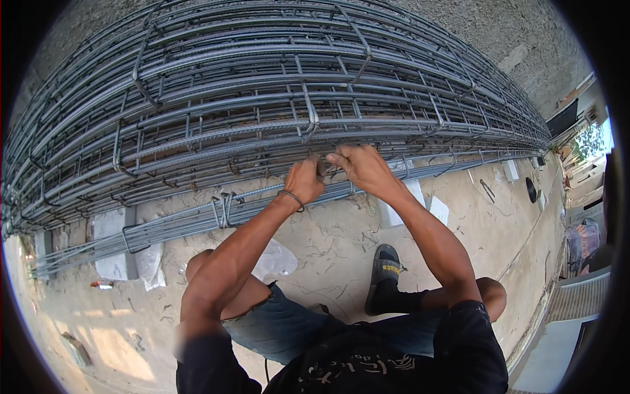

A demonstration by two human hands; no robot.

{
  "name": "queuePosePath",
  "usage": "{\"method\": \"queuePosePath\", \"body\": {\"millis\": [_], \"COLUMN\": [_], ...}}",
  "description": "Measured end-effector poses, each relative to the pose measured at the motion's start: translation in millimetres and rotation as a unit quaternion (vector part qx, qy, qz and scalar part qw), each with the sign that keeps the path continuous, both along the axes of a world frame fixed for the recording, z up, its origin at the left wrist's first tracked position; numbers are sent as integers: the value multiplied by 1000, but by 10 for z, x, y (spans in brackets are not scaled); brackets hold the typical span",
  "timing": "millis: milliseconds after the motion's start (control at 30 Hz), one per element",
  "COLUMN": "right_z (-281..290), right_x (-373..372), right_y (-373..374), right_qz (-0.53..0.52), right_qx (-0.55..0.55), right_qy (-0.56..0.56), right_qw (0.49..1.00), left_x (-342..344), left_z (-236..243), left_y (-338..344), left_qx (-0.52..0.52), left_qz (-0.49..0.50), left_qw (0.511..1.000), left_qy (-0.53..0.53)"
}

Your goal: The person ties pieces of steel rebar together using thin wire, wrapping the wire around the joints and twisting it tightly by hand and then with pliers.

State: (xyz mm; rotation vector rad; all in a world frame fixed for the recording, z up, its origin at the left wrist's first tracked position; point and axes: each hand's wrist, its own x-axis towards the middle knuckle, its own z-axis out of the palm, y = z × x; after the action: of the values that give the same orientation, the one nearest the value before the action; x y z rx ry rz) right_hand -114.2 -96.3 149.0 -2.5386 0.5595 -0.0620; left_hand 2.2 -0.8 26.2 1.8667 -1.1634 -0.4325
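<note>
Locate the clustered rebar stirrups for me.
In the head view, the clustered rebar stirrups sit left of centre on the front bar bundle, between the left forearm and a white block.

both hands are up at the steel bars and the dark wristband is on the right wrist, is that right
Not quite: the dark wristband is on the left wrist, not the right, as the head view shows. The left hand and right hand are indeed up at the steel bars.
</note>
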Motion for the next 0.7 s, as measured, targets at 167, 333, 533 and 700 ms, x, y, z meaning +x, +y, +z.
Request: {"method": "queuePosePath", "body": {"millis": [167, 333, 533, 700], "right_z": [-907, -1148, -395, -249], "right_x": [-665, -677, -563, -226], "right_y": [352, 428, 333, -62], "right_qz": [129, 279, 304, 23], "right_qx": [-133, -167, 88, 98], "right_qy": [-142, -123, -46, -103], "right_qw": [972, 938, 947, 990], "left_x": [31, 48, -81, -93], "left_z": [265, 142, 145, 108], "left_y": [-122, -141, -134, -121], "left_qx": [119, 107, 176, 94], "left_qz": [-22, -64, -45, 3], "left_qw": [985, 991, 964, 994], "left_qy": [122, -45, -192, -59]}}
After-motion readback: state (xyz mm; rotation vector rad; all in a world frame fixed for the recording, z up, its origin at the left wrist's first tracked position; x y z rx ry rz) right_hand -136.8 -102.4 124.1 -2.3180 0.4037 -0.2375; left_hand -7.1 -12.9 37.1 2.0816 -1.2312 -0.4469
